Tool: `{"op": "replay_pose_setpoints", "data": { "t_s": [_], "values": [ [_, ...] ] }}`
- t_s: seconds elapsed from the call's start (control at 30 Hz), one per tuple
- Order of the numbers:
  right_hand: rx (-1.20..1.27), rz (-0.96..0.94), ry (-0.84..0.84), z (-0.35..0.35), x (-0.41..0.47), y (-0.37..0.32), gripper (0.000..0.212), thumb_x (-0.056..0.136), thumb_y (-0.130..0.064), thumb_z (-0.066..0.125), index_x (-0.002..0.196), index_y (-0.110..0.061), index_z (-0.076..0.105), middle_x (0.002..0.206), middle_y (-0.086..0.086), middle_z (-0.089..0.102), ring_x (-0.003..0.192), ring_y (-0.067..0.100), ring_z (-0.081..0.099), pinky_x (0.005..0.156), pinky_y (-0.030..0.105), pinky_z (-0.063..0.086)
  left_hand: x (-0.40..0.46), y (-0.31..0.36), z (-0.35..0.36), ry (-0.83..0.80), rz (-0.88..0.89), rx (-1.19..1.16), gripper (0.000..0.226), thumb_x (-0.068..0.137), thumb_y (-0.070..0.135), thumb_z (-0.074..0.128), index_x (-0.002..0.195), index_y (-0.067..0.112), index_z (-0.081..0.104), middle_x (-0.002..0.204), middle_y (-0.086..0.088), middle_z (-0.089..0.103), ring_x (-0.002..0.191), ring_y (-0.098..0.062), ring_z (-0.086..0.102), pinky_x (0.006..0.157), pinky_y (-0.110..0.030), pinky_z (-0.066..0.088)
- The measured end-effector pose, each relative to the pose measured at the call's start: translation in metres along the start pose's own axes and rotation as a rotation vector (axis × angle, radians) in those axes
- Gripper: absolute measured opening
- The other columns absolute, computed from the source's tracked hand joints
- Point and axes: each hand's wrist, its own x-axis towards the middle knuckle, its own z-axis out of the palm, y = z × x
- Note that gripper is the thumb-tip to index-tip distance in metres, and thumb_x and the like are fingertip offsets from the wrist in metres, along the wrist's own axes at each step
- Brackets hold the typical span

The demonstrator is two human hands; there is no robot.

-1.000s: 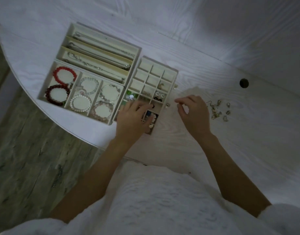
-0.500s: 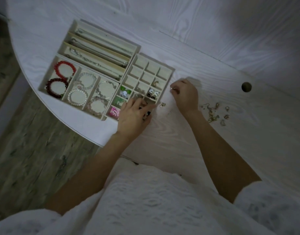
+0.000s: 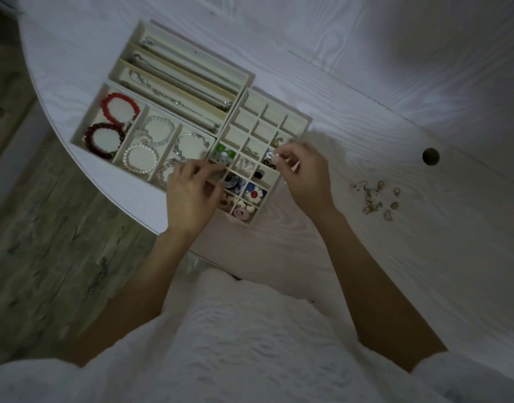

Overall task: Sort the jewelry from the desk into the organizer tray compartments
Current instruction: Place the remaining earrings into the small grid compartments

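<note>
Desk (image 3: 366,257): three trays near its rounded edge.
Necklace tray (image 3: 180,80): three long slots, a chain in each.
Bracelet tray (image 3: 90,123): three slots, about six bracelets.
Grid tray (image 3: 303,123): your hands sit over it.
Loose earrings (image 3: 376,199): about eight, right of trays.
Left hand (image 3: 191,196): your fingers curl on a divider.
Right hand (image 3: 303,175): pinching something tiny; too blurred to name.

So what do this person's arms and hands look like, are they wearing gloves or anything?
No gloves: the left hand and the right hand are both bare, and I can make out no rings, watch or bracelet in the dim light. The forearms are bare too. White sleeves with a raised, knit-like texture are pushed up toward the elbows, part of the same white garment across the body.
</note>
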Motion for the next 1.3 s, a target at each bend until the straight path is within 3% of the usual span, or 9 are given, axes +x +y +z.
{"op": "replay_pose_setpoints", "data": {
  "t_s": [0.23,0.37,0.5,0.7,0.87,1.0,1.1,1.3],
  "values": [
    [-0.034,0.050,-0.106,0.032,0.059,-0.023,0.011,0.086,-0.003,0.063,0.095,-0.008,0.065,0.091,0.003,0.067,0.079,0.005,0.058,0.072,0.008,0.046,0.037,-0.022,-0.005,0.015,-0.056,0.027,0.026,0.087,0.025,0.064,0.111,0.016,0.068,0.104,-0.009,0.064,0.093,-0.032,0.053,0.080,-0.036,0.036],
    [-0.072,0.005,-0.163,0.049,0.074,-0.034,0.014,0.084,-0.001,0.065,0.097,-0.008,0.064,0.097,0.004,0.067,0.086,0.008,0.060,0.082,0.018,0.052,0.048,-0.026,-0.001,-0.056,-0.061,-0.002,0.026,0.087,0.025,0.066,0.111,0.018,0.068,0.106,-0.009,0.065,0.097,-0.031,0.056,0.082,-0.041,0.040],
    [-0.113,-0.002,-0.274,0.056,0.072,-0.043,0.016,0.083,-0.002,0.067,0.096,-0.009,0.063,0.102,0.006,0.065,0.090,0.013,0.063,0.081,0.028,0.055,0.050,-0.028,-0.001,-0.064,-0.039,-0.019,0.025,0.085,0.024,0.068,0.109,0.018,0.069,0.105,-0.006,0.067,0.098,-0.030,0.058,0.082,-0.040,0.042],
    [-0.295,-0.114,-0.102,0.043,0.070,-0.040,0.012,0.086,-0.004,0.062,0.094,-0.011,0.069,0.102,0.006,0.063,0.085,0.011,0.057,0.079,0.022,0.050,0.049,-0.031,-0.001,-0.045,-0.031,-0.046,0.025,0.085,0.026,0.069,0.109,0.019,0.069,0.104,-0.004,0.067,0.100,-0.025,0.057,0.086,-0.037,0.041],
    [-0.525,-0.210,-0.143,0.053,0.080,-0.043,0.013,0.087,-0.020,0.065,0.097,-0.018,0.073,0.104,0.005,0.060,0.102,0.021,0.049,0.079,0.021,0.027,0.049,-0.030,0.000,-0.027,-0.017,-0.023,0.022,0.084,0.025,0.071,0.106,0.020,0.071,0.099,-0.003,0.068,0.093,-0.026,0.058,0.078,-0.037,0.043],
    [-0.616,-0.309,-0.193,0.064,0.082,-0.038,0.015,0.085,-0.021,0.067,0.097,-0.016,0.074,0.101,0.008,0.061,0.101,0.026,0.048,0.087,0.034,0.041,0.051,-0.029,-0.001,-0.039,-0.024,-0.019,0.021,0.084,0.024,0.071,0.105,0.020,0.071,0.102,-0.002,0.069,0.098,-0.025,0.060,0.081,-0.037,0.045],
    [-0.637,-0.313,-0.176,0.063,0.081,-0.032,0.015,0.085,-0.022,0.067,0.095,-0.015,0.074,0.106,0.008,0.061,0.105,0.025,0.049,0.092,0.036,0.041,0.050,-0.029,-0.001,-0.038,-0.034,-0.023,0.021,0.084,0.023,0.070,0.105,0.020,0.071,0.104,-0.003,0.069,0.101,-0.025,0.060,0.084,-0.038,0.044],
    [-0.673,-0.328,-0.144,0.072,0.077,-0.029,0.014,0.088,-0.014,0.061,0.086,-0.005,0.071,0.099,0.013,0.064,0.103,0.026,0.055,0.088,0.041,0.049,0.050,-0.028,-0.001,-0.039,-0.043,-0.013,0.022,0.084,0.022,0.070,0.105,0.019,0.071,0.105,-0.004,0.069,0.102,-0.026,0.060,0.085,-0.038,0.043]
  ]
}}
